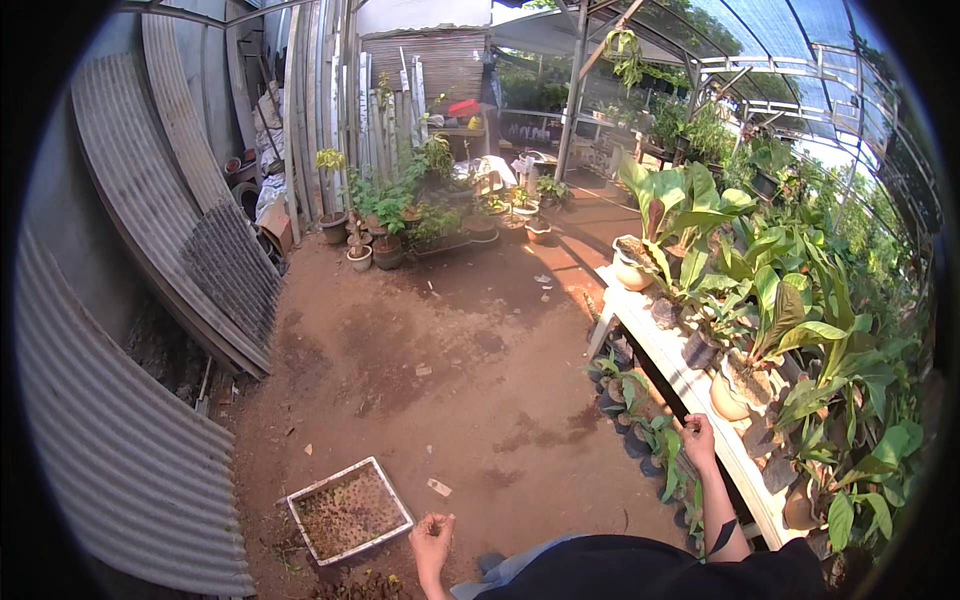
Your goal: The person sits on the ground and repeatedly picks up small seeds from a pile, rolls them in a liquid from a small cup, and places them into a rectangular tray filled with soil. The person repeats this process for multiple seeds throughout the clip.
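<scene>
Low in the view my left hand (433, 541) hovers beside the right corner of a shallow white-rimmed tray (394, 491). Brown soil or debris covers the bottom of that tray, which rests on the dirt ground. The left fingers are curled; whether anything small is between them cannot be made out. My right hand (699, 441) is at the inner edge of a pale wooden bench (660, 330), above a row of small plants in dark grow bags (636, 442). Its fingers are bent too, and their contents are unclear. Closest to it on the bench is a cream scalloped pot (727, 394) with a broad-leaved plant.
Corrugated roofing sheets (127, 465) lean along the left wall. Another cream pot (631, 266) stands at the bench's far end, with dense foliage (840, 375) behind. Potted plants (390, 217) cluster at the back. A small pale scrap (439, 487) lies on the dirt floor (480, 375).
</scene>
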Action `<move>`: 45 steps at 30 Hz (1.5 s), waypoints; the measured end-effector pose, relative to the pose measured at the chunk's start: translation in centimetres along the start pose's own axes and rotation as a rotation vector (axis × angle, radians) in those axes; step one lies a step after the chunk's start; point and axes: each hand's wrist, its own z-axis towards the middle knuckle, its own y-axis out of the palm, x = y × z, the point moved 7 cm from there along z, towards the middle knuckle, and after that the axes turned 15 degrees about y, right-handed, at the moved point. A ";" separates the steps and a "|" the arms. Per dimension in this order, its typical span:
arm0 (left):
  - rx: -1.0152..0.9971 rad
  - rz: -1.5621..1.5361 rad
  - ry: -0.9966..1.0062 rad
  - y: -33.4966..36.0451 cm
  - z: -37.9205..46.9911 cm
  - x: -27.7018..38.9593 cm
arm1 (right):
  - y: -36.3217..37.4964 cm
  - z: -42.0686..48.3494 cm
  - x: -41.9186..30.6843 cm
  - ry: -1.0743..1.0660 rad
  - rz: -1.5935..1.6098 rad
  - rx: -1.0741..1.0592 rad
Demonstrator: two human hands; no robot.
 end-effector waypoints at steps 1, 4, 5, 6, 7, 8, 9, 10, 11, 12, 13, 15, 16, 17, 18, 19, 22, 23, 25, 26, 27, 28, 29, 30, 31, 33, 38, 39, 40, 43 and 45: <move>0.049 0.041 0.058 -1.3 -2.0 -0.3 | 2.2 -0.1 -0.8 0.010 0.013 -0.033; 0.189 0.247 0.016 -6.4 -9.6 -2.2 | 8.5 -1.9 -4.7 -0.088 -0.061 -0.296; 0.256 0.279 -0.064 -8.6 -12.3 -3.4 | 11.1 -2.9 -6.2 -0.109 -0.049 -0.388; 0.330 0.317 -0.160 -10.7 -15.7 -4.6 | 13.1 -4.2 -7.7 -0.146 -0.041 -0.467; 0.386 0.361 -0.309 -12.4 -19.9 -6.0 | 14.8 -5.7 -9.1 -0.195 -0.099 -0.511; 0.514 0.379 -0.367 -14.1 -24.3 -6.6 | 16.0 -7.3 -10.5 -0.271 -0.085 -0.578; 0.591 0.455 -0.485 -15.4 -28.8 -7.5 | 17.3 -9.5 -11.5 -0.314 -0.072 -0.666; 0.732 0.460 -0.458 -16.7 -33.1 -7.8 | 18.5 -11.6 -12.5 -0.370 -0.142 -0.680; 0.875 0.484 -0.435 -17.7 -38.1 -7.8 | 19.6 -13.9 -13.3 -0.421 -0.165 -0.749; 0.983 0.455 -0.495 -17.9 -43.4 -8.2 | 20.2 -16.5 -13.8 -0.397 -0.105 -0.889; 1.105 0.465 -0.500 -17.9 -48.7 -8.0 | 20.3 -19.3 -14.6 -0.521 -0.151 -0.898; 1.257 0.509 -0.774 -17.5 -58.8 -8.3 | 20.3 -24.7 -15.1 -0.561 -0.124 -1.016; 1.322 0.529 -0.710 -17.1 -63.7 -6.8 | 20.2 -27.5 -15.3 -0.615 -0.129 -1.017; 1.372 0.502 -0.719 -16.5 -67.8 -6.1 | 20.1 -30.2 -15.1 -0.634 -0.169 -1.055; 1.421 0.466 -0.713 -15.7 -71.0 -5.4 | 20.4 -32.8 -14.9 -0.643 -0.204 -1.113; 1.498 0.404 -0.771 -14.6 -74.7 -4.6 | 20.7 -35.3 -14.6 -0.638 -0.243 -1.163; 1.682 0.251 -0.889 -12.2 -84.1 -1.5 | 21.3 -43.5 -14.3 -0.774 -0.202 -1.264; 1.738 0.220 -0.908 -11.6 -86.2 -0.7 | 21.2 -46.2 -14.2 -0.848 -0.194 -1.326; 1.847 0.121 -0.970 -10.1 -89.6 0.3 | 21.7 -50.9 -14.1 -0.892 -0.251 -1.401; 1.853 0.149 -0.956 -10.0 -90.5 0.7 | 21.5 -53.3 -14.2 -0.940 -0.238 -1.420; 1.862 0.143 -0.976 -9.7 -91.0 0.6 | 21.5 -55.8 -14.0 -0.956 -0.252 -1.467; 1.872 0.134 -0.992 -9.4 -91.4 0.4 | 21.5 -58.4 -13.9 -0.975 -0.264 -1.510; 1.854 0.149 -0.982 -9.4 -91.4 0.1 | 21.6 -60.8 -14.1 -0.990 -0.289 -1.538; 1.837 0.162 -0.971 -9.4 -91.2 -0.4 | 21.5 -63.3 -13.9 -1.051 -0.357 -1.566; 1.823 0.177 -0.961 -9.3 -90.9 -0.8 | 21.5 -65.8 -13.3 -1.106 -0.444 -1.577; 1.749 0.333 -1.015 -9.6 -90.5 -1.0 | 21.0 -70.7 -11.7 -1.263 -0.552 -1.628; 1.624 0.418 -1.084 -12.0 -91.0 -2.4 | 20.9 -81.6 -5.6 -1.697 -0.749 -1.730; 1.589 0.426 -1.108 -12.9 -91.4 -2.8 | 20.8 -83.0 -4.4 -1.742 -0.764 -1.718; 1.555 0.412 -1.155 -13.5 -92.0 -3.3 | 20.5 -84.3 -3.2 -1.785 -0.777 -1.708; 1.541 0.484 -1.083 -16.5 -93.7 -3.9 | 19.8 -87.2 -1.3 -1.865 -0.849 -1.680; 1.590 0.540 -1.034 -18.4 -96.1 -3.8 | 19.0 -89.1 0.0 -1.856 -0.881 -1.675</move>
